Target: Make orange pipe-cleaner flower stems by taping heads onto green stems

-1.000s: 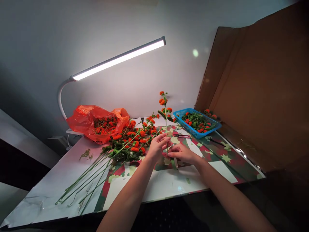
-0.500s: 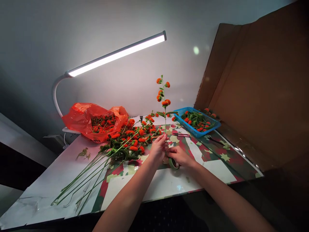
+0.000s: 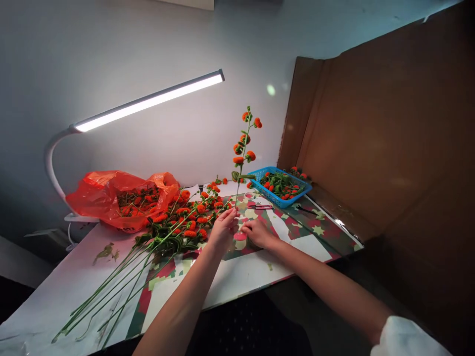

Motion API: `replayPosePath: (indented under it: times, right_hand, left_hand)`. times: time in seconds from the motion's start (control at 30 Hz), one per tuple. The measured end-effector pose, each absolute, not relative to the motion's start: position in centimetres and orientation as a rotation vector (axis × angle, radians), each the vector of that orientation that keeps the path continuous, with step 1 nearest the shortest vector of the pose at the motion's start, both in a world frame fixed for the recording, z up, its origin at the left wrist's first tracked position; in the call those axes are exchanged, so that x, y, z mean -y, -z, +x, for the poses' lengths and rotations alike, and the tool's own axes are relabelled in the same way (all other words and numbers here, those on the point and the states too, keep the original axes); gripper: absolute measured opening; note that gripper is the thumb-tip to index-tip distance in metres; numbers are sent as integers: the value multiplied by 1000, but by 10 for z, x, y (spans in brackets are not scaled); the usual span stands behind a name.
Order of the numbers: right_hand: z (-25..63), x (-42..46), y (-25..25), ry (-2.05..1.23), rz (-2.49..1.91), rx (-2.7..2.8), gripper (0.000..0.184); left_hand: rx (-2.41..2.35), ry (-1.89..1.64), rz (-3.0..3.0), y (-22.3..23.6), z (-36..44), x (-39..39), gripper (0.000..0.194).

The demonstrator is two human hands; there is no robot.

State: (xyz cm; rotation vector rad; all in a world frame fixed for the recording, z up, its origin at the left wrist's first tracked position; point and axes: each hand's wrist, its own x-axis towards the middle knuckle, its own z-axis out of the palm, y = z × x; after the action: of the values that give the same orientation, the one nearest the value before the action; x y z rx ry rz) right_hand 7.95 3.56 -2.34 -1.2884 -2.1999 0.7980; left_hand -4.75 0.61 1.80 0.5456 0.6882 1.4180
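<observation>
Glossy orange plastic bag (image 3: 111, 195), blue plastic mesh basket (image 3: 281, 184), matt brown cardboard (image 3: 378, 143).

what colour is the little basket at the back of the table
Blue: the basket is a blue plastic mesh tray holding orange flower pieces, seen in the head view.

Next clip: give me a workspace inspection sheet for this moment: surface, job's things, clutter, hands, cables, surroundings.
Surface: table under a patterned red, green and white sheet.
Job's things: upright flower stem with orange blooms; heap of finished stems lying at left.
Clutter: orange plastic bag of blooms, blue basket of blooms, small tape roll.
Hands: left hand pinches the stem's base; right hand rests on the sheet beside it, grip unclear.
Cables: lamp cord at the table's left edge.
Surroundings: lit desk lamp, cardboard panel at right, grey wall behind.
</observation>
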Motion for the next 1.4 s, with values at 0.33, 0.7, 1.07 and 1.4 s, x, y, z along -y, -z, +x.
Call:
replayPosePath:
  times: [0.33, 0.7, 1.07, 1.4]
  right_hand:
    - [96, -33, 31, -83, -1368, 2558, 74]
    - [84, 88, -8, -862, -852, 1874, 26]
    - [79, 161, 16, -1319, -616, 1696, 33]
    - [67, 186, 63, -1886, -443, 1798, 27]
  left_hand:
    - [-504, -1258, 261, -46, -48, 36, 9]
    - [-456, -1255, 161, -70, -42, 75, 7]
    - [-510, -1271, 194, -42, -42, 148, 16]
    - [-627, -1188, 32, 32, -55, 225, 24]
